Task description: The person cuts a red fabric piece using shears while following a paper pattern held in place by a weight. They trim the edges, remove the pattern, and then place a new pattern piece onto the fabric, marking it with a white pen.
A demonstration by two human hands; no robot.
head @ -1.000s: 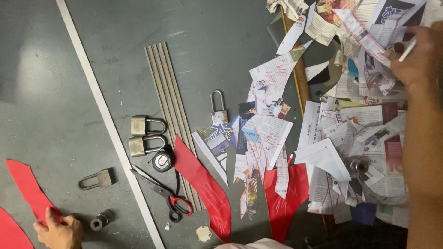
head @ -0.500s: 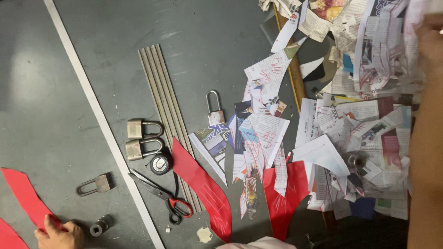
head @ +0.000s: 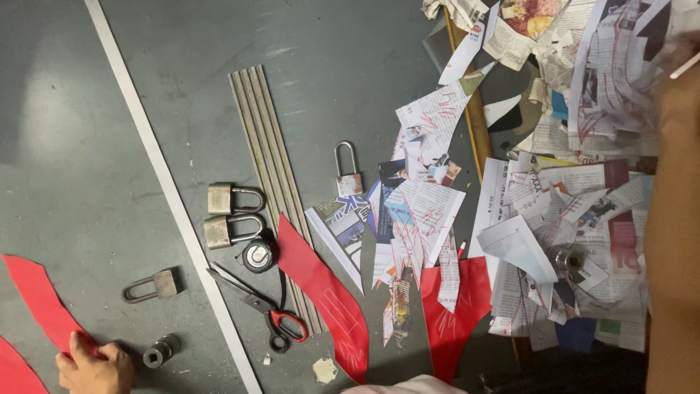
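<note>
Left hand (head: 95,368) pinching red paper strip (head: 44,306) on grey floor (head: 87,146), small metal cylinder (head: 162,351) just beside, red-handled scissors (head: 259,306) near, right hand (head: 674,80) blurred over newspaper scraps (head: 576,182), grip unclear.

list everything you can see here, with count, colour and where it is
padlocks: four, silver-grey; two stacked left of the rods, one at centre, one lower left
metal rods: a bundle, grey, lying up the middle-left
scissors: one pair, red handles, bottom centre
tape measure: one, black, round, below the stacked padlocks
red paper strips: several, red; bottom centre and lower left
newspaper cuttings: a heap, mostly white, right side
white stripe: one, running across the grey floor
small metal cylinder: one, dark, lower left
left hand: on a red strip, lower left
right arm: right edge; hand blurred
</note>
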